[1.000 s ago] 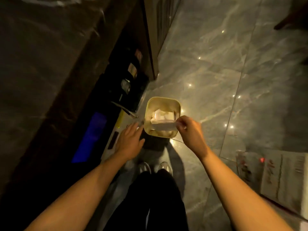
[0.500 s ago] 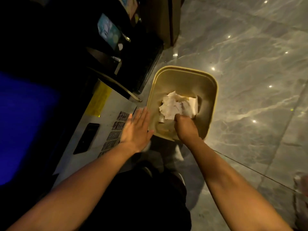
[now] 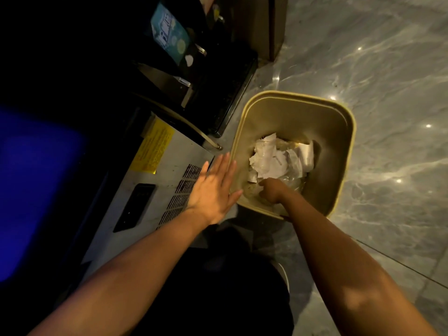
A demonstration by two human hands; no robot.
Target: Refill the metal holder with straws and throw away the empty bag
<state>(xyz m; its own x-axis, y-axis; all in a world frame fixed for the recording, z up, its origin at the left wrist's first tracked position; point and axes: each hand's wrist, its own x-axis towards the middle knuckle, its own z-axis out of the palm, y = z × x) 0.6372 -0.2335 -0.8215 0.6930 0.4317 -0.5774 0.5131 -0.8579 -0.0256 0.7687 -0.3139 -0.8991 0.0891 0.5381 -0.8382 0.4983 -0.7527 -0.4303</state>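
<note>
Bin: a tan, square-mouthed bin (image 3: 344, 141) stands on the grey marble floor (image 3: 388, 81), just beside a metal appliance (image 3: 155, 190) on its left.

Bin contents: crumpled white paper (image 3: 271, 161) and clear plastic (image 3: 294, 177) lie heaped at the bottom.

Right hand: the right hand (image 3: 271, 191) reaches down over the near rim into the bin, its fingers curled in and pressed against the heap.

Right hand's hold: the fingertips are buried among the paper and plastic, so it cannot be told whether they grip anything.

Empty bag: it is probably the clear plastic beside the right hand, inside the bin, though in this dim light it cannot be told apart from the other scraps.

Left hand: the left hand (image 3: 213, 187) is spread flat and open, fingers straight and together, holding nothing.

Left hand's place: it lies over the right edge of the appliance's top, with the fingertips reaching the bin's left rim.

Appliance: its top shows rows of vent slots (image 3: 179, 192), a dark rectangular panel (image 3: 135, 204) and a yellow label (image 3: 154, 146).

Person: dark trousers (image 3: 218, 287) fill the lower middle, between the two forearms.
</note>
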